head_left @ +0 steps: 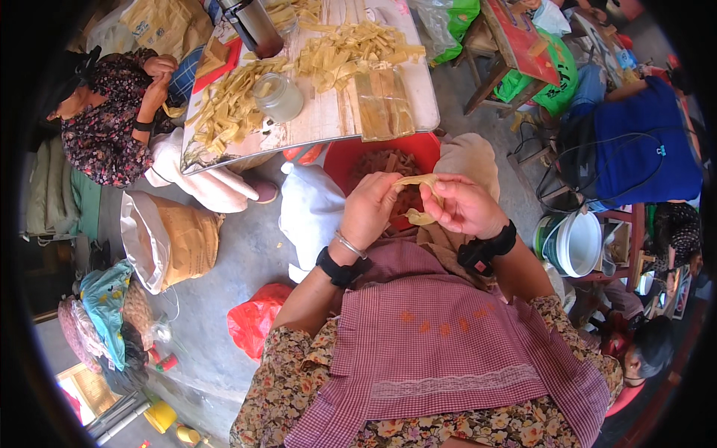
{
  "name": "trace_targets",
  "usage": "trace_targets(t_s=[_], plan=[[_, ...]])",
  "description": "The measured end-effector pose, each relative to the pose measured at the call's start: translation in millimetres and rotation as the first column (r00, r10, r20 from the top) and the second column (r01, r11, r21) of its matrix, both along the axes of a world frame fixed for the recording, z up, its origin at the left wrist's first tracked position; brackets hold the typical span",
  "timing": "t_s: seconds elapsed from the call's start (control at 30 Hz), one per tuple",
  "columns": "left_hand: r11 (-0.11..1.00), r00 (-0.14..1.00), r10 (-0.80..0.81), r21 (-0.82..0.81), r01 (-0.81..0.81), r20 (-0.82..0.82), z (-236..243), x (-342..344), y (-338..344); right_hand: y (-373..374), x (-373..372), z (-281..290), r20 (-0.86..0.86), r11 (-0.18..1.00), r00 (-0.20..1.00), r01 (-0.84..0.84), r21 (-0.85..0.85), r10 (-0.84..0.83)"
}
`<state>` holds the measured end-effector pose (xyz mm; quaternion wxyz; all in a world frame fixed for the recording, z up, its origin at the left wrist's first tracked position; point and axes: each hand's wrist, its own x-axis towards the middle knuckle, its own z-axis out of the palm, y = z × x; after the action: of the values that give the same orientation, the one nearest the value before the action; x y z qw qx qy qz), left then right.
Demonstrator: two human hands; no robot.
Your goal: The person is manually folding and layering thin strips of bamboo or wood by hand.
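Evidently both hands are pinching: the left hand and the right hand grip one pale yellow flat strip between thumb and fingers. Held above the lap, it appears over one red basin. Its long axis runs left to right between the hands, slightly arched; a curled yellowish end hangs below the right fingers, pointing left, though I cannot tell whether it is the same piece. Two black wristbands, one per wrist, join one silver bracelet on the left. Brownish pieces, too many to count, fill the basin. Beyond, one table carries at least two heaps of yellow strips, one glass jar, one steel thermos and one clear packet.
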<state>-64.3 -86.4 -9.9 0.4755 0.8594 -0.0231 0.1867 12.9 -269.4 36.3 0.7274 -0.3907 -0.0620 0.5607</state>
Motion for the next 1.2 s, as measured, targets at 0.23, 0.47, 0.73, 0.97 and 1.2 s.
trace_targets(t_s=[0.23, 0.47, 0.73, 0.97, 1.2], plan=[[0.937, 0.995, -0.064, -0.348, 0.032, -0.081, 24, -6, -2, -7, 8, 3, -0.002, 1.0, 1.0, -0.023, 0.005, 0.023], [0.966, 0.985, 0.101, 0.222, -0.131, 0.143, 18, 6, 4, -11, 9, -3, -0.089, 0.987, 0.994, 0.075, 0.14, -0.063], [0.686, 0.767, -0.363, -0.709, -0.164, -0.53, 12, -15, -12, 23, -3, -35, 0.634, 0.989, 0.76, 0.132, 0.067, -0.144], [0.605, 0.847, -0.27, -0.766, -0.22, -0.457, 12, -18, -1, 18, -13, -41, 0.976, 0.956, 0.172, 0.235, -0.175, 0.137], [0.567, 0.836, -0.448, -0.823, -0.008, -0.317, 5, -17, 1, 18, -12, -21, 0.328, 0.973, 0.931, -0.096, -0.21, 0.162]])
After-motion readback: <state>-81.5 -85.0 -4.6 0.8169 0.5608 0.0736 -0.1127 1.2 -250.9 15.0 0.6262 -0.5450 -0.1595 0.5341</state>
